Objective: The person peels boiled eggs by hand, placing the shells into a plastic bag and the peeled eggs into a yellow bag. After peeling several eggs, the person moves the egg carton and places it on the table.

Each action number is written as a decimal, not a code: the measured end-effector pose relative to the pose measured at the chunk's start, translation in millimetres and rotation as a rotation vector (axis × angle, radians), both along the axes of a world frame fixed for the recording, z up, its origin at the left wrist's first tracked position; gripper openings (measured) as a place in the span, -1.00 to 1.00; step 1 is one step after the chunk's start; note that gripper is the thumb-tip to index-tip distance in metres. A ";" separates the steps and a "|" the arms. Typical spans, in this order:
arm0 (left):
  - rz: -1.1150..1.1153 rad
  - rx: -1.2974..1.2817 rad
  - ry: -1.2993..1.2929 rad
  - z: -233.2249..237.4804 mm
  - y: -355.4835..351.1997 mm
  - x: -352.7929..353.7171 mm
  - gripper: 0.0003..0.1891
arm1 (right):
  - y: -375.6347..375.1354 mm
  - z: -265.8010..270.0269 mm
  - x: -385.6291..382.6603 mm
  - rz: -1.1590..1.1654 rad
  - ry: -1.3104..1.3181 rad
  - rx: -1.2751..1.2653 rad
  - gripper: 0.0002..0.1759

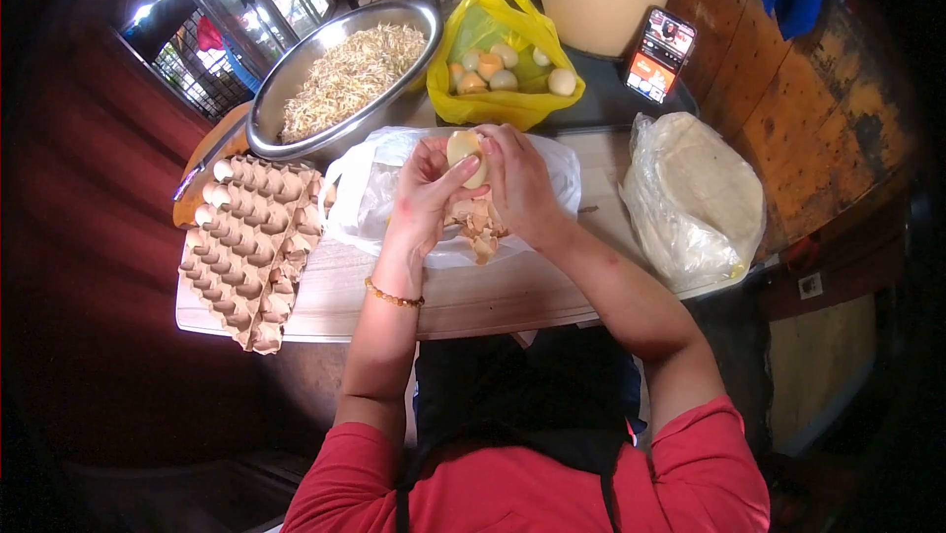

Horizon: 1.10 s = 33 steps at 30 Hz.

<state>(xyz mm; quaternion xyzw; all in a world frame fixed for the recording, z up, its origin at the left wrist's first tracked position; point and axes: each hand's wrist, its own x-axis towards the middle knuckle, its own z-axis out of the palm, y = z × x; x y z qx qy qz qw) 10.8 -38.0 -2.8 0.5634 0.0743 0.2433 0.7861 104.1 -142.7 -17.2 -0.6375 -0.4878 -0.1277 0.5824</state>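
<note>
Right now, in the head view, the left hand (426, 183) is curled partly closed around a pale egg (463, 151), its thumb lying across the front. The right hand (517, 173) is half open with bent fingers, its fingertips at the egg's other side (whether they grip or only touch it, I cannot tell). The egg is held above a white plastic bag (371, 196) spread on the wooden surface (493, 311), and broken eggshell pieces (480, 230) lie on that bag, just below the hands. A beaded bracelet (394, 299) circles the left wrist.

Beyond the hands, a yellow plastic bag (512, 111) stands open with several eggs (490, 67) inside (some pale, some more orange). To its left, a metal bowl (264, 141) holds a heap of thin, straw-coloured bits. An egg carton (248, 252) sits at the surface's left end, a few eggs along its outer edge. On the right rests a clear plastic bag (700, 198) of something pale, with a lit smartphone (657, 55) propped upright beyond it, beside a large tan container (603, 3).
</note>
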 end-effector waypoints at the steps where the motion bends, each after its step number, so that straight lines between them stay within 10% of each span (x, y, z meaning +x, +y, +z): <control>1: -0.005 -0.002 0.001 0.3 0.2 -0.2 -0.75 | 0.3 -0.7 -0.1 0.002 0.005 0.015 -0.77; 18: -0.097 -0.238 -0.005 1.8 18.9 -3.2 -0.58 | -14.4 19.1 14.7 0.147 0.118 -0.047 -0.65; 20: -0.172 -0.275 -0.010 -4.1 24.8 -2.2 -0.52 | -14.4 21.8 22.1 0.145 -0.247 0.004 -0.60; 33: -0.273 -0.211 0.118 -0.5 17.1 -4.4 -0.27 | -15.3 16.5 25.9 0.111 -0.290 -0.083 -0.46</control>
